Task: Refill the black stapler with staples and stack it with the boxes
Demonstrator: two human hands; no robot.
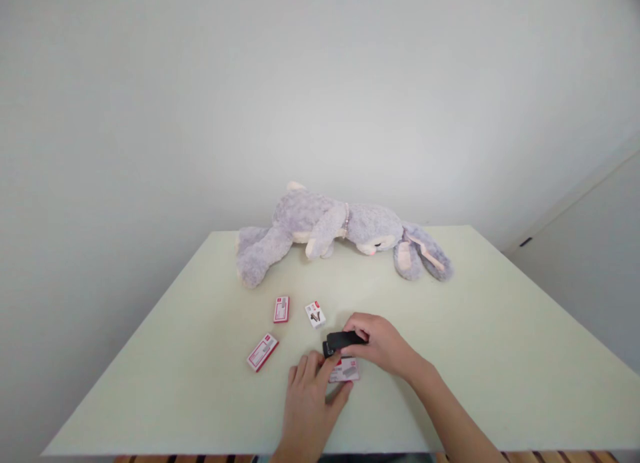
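A black stapler [345, 340] is in my right hand [383, 343], with the fingers and thumb closed round its right end. Its left end points toward my left hand [313, 396]. My left hand holds a small white and red box [345, 370] on the table between thumb and forefinger. The stapler is just above and behind this box and hides its far edge; I cannot tell whether the two touch. Beyond my hands lies a small white box [315, 314] with a dark picture on it.
Two red and white boxes, a farther one [281, 310] and a nearer one [263, 352], lie to the left on the pale table [175, 383]. A grey plush rabbit [320, 216] lies on its side along the back edge, before the wall [320, 103].
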